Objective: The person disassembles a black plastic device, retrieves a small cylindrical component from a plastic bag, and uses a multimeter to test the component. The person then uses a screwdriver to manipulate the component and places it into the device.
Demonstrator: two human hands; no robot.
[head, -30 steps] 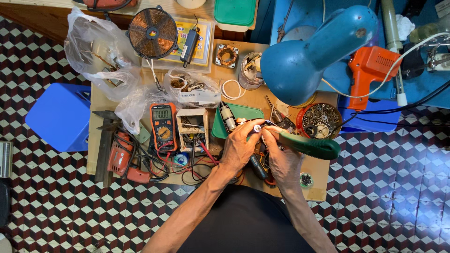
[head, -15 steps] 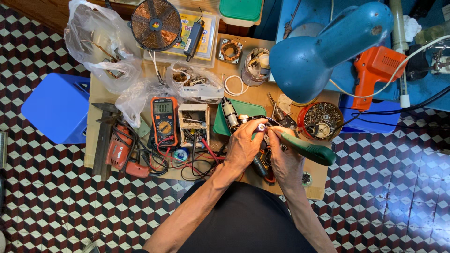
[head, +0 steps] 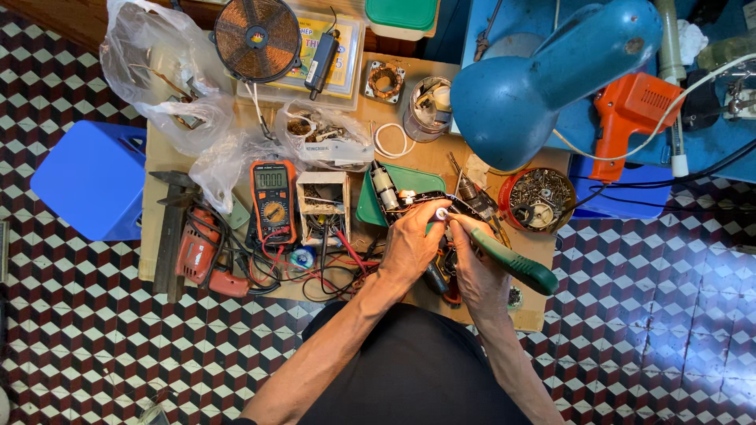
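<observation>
My right hand (head: 479, 269) grips a green-handled screwdriver (head: 510, 262) whose tip points up-left to a small round metal part (head: 441, 213). My left hand (head: 411, 240) pinches that part from the left, just above the wooden workbench (head: 157, 161). Both hands hover over an opened power tool with a motor lying in a green shell (head: 386, 193). A drill chuck (head: 469, 191) lies just beyond my fingers.
An orange multimeter (head: 273, 198) with red and black leads, a small wooden box (head: 324, 205), a red drill (head: 201, 256), plastic bags (head: 153, 67), a copper coil (head: 258, 38), a red bowl of screws (head: 539, 199), a blue lamp (head: 535, 79), an orange tool (head: 630, 110), a blue stool (head: 93, 179).
The view has shifted slightly. My hands stay together over the opened tool, with the screwdriver tip still at the small part.
</observation>
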